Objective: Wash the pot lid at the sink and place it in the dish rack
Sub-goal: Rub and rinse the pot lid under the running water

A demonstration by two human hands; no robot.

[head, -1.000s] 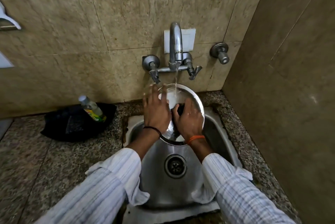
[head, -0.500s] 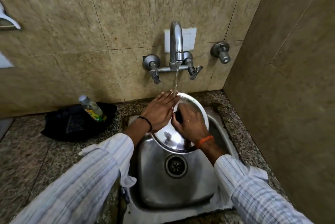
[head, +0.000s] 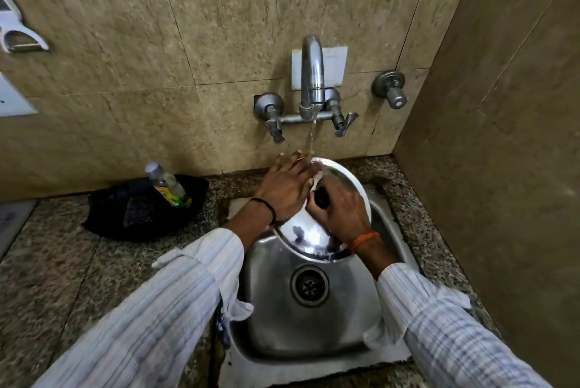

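Right now my right hand [head: 340, 211] pinches the black knob [head: 321, 198] of the pot lid [head: 309, 237], tilted over the sink [head: 314, 337]; my left hand [head: 284, 191] lies spread flat on it. I'd rub every edge under the stream [head: 311, 139], gripping firmly since wet steel probably slips.

Glossy wet steel pot lid [head: 314, 235] over brushed metal sink [head: 317, 334], speckled granite counter [head: 62, 271], matt stone tiles [head: 219, 26].

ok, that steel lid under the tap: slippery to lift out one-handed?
Probably. The pot lid is smooth polished steel with water running over it, so its rim likely slides in wet fingers. The right hand grips the black knob, likely the surest hold. It looks thin and rigid, probably light.
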